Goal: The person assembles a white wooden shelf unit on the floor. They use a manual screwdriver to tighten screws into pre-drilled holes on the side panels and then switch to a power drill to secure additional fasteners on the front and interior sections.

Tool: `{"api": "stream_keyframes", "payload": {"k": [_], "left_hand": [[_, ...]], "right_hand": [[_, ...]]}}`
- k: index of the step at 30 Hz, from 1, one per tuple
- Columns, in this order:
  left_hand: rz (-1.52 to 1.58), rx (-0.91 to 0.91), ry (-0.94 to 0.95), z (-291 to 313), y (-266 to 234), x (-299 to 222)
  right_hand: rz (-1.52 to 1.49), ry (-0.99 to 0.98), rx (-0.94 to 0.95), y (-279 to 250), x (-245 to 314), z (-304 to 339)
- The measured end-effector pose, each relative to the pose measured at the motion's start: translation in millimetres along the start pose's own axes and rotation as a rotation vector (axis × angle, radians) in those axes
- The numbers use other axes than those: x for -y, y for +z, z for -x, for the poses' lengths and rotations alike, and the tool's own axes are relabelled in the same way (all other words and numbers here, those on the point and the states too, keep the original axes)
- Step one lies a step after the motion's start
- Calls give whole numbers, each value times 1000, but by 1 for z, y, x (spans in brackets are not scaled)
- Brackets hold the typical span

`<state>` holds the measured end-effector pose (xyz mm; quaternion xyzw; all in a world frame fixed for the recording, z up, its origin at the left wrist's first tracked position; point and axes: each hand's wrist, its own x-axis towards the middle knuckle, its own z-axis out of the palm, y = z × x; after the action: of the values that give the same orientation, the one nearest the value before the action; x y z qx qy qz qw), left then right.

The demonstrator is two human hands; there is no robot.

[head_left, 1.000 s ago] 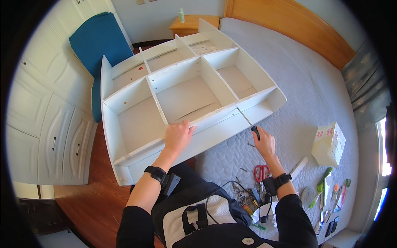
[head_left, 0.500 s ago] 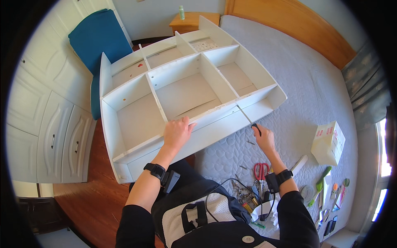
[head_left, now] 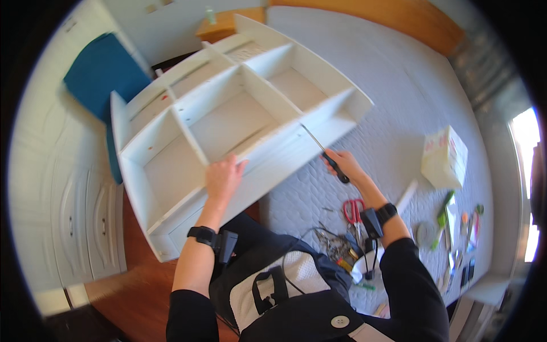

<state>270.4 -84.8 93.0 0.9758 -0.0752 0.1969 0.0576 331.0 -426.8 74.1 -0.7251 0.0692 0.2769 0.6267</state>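
A white shelf unit (head_left: pixel 268 171) with several compartments lies tilted in front of me, partly on the bed. My left hand (head_left: pixel 223 181) grips the edge of its near divider board, fingers curled over the top. In my right hand (head_left: pixel 348 165) is a screwdriver (head_left: pixel 336 166), its dark handle between the fingers and its long metal shaft pointing up and left. The shaft's tip is at the near divider, right of the middle compartment; whether it sits in a screw is too small to tell.
On the grey mattress (head_left: pixel 393 114) are red-handled scissors (head_left: pixel 353 212), a pile of loose hardware (head_left: pixel 336 245), a roll of tape (head_left: pixel 425 233) and a white box (head_left: pixel 445 158). A blue-covered chair (head_left: pixel 108 74) stands behind the unit, beside white cabinets (head_left: pixel 68 188).
The whole view has shifted, so the shelf unit appears further left and higher. My right hand has changed its hold, and more of the screwdriver's handle shows. The left hand keeps its grip.
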Motion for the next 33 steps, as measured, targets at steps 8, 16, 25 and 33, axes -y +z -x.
{"api": "stream_keyframes", "payload": {"k": [8, 16, 25, 33], "left_hand": [[-154, -30, 48, 3, 6, 5], [-132, 16, 50, 0, 6, 10], [-173, 79, -9, -3, 15, 24], [-178, 134, -31, -5, 14, 27]], "right_hand": [[-48, -22, -204, 23, -59, 31], [368, 7, -655, -17, -145, 102], [323, 108, -1127, -218, -265, 365], [338, 1048, -1061, -236, -358, 588]]}}
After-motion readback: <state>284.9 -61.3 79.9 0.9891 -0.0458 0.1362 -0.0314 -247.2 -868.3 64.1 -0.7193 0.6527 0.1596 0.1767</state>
